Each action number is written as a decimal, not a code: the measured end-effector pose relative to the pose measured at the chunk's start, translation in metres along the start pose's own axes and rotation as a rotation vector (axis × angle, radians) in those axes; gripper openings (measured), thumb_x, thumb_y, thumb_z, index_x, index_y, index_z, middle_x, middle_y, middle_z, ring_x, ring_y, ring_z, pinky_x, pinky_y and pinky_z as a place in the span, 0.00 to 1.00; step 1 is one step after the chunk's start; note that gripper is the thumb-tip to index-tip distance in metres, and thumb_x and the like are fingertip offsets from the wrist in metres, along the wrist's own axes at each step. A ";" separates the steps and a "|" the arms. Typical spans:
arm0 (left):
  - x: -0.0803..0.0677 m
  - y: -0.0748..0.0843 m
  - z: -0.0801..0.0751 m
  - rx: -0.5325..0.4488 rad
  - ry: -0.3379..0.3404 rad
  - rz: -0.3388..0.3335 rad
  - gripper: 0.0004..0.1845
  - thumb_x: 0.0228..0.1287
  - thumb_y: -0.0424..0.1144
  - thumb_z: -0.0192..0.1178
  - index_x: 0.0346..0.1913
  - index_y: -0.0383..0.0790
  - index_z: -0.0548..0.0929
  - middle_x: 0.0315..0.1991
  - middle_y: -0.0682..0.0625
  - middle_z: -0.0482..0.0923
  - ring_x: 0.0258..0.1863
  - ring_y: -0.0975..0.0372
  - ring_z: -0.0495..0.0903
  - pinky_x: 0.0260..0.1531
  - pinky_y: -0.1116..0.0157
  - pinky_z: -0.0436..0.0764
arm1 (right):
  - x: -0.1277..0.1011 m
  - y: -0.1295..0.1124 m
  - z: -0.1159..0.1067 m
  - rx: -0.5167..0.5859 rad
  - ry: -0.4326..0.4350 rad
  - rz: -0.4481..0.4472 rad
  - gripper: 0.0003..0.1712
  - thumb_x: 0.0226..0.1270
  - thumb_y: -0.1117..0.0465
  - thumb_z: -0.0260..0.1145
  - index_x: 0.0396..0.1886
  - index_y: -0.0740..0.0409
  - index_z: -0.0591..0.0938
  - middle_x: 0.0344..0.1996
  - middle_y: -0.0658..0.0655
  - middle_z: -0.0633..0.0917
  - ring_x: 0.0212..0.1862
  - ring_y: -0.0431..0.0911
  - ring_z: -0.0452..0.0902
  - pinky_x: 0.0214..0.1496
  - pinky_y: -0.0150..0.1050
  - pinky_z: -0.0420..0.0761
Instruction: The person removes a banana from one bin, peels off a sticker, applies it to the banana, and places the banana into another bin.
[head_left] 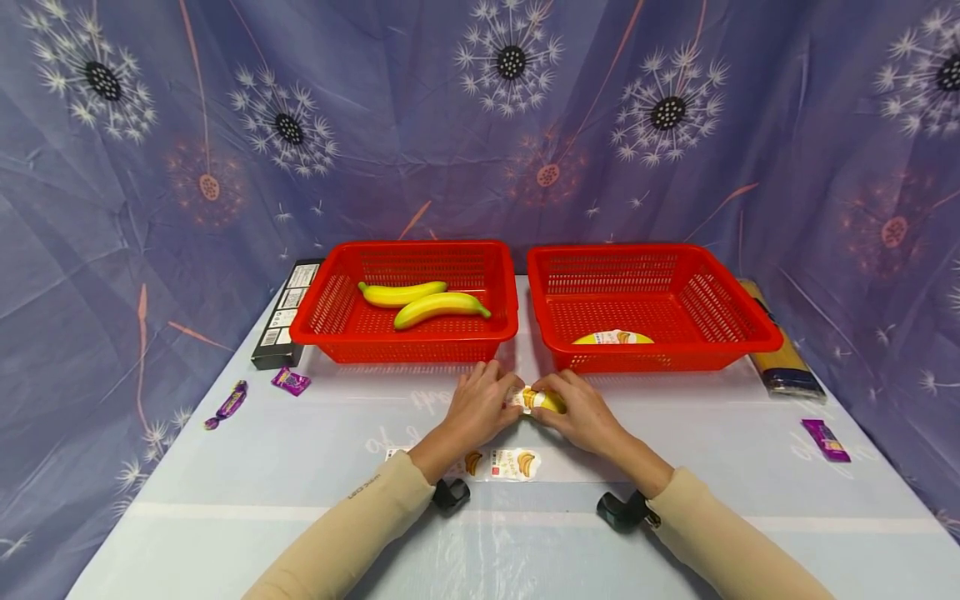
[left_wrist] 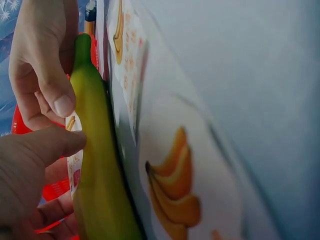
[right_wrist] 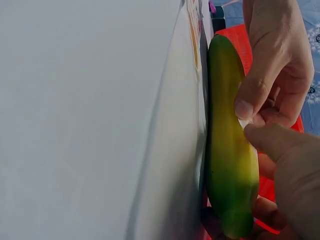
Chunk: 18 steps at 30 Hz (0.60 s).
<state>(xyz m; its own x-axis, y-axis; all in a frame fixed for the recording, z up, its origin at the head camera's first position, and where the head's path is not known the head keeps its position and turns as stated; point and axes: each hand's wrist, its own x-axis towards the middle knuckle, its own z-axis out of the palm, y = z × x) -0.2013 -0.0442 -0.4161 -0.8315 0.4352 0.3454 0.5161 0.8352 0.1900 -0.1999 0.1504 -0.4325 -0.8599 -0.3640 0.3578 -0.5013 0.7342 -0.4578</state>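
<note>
Between both hands lies a yellow banana with green ends (head_left: 555, 402) (left_wrist: 97, 150) (right_wrist: 227, 135), on the table in front of the baskets. A white label with a banana picture (head_left: 528, 399) (left_wrist: 75, 160) sits on its upper side. My left hand (head_left: 482, 400) (left_wrist: 25, 175) holds one half, its thumb on the label. My right hand (head_left: 587, 410) (right_wrist: 300, 170) grips the other half, thumb near the label's edge, fingers behind the fruit. Nearer me lies a strip of similar labels (head_left: 515, 464) (left_wrist: 175, 185), partly under the left forearm.
The left red basket (head_left: 405, 339) holds two bananas (head_left: 441, 308); the right red basket (head_left: 660, 346) holds a labelled banana (head_left: 613, 337). A black box (head_left: 283, 321) stands far left, a yellow pack (head_left: 787, 362) far right. Purple-wrapped candies (head_left: 291, 381) lie at both sides.
</note>
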 end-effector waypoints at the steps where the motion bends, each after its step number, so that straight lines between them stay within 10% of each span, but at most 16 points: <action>1: 0.000 0.000 0.000 0.008 0.001 0.006 0.15 0.53 0.47 0.66 0.45 0.51 0.82 0.36 0.53 0.72 0.37 0.60 0.69 0.30 0.68 0.61 | 0.000 0.000 0.000 -0.006 0.000 0.002 0.20 0.51 0.54 0.73 0.45 0.49 0.81 0.33 0.50 0.78 0.33 0.40 0.66 0.34 0.35 0.65; 18: 0.000 0.000 0.003 0.114 0.001 0.067 0.18 0.52 0.53 0.68 0.44 0.50 0.81 0.36 0.51 0.71 0.37 0.60 0.70 0.29 0.67 0.65 | 0.003 -0.005 0.003 -0.097 0.006 -0.009 0.21 0.47 0.55 0.76 0.42 0.50 0.80 0.30 0.50 0.74 0.32 0.40 0.65 0.32 0.35 0.64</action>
<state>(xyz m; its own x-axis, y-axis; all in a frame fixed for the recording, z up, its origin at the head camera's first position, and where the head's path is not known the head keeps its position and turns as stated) -0.2017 -0.0429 -0.4183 -0.7954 0.4912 0.3550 0.5440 0.8369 0.0609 -0.2004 0.1444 -0.4316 -0.8549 -0.3675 0.3663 -0.4969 0.7831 -0.3740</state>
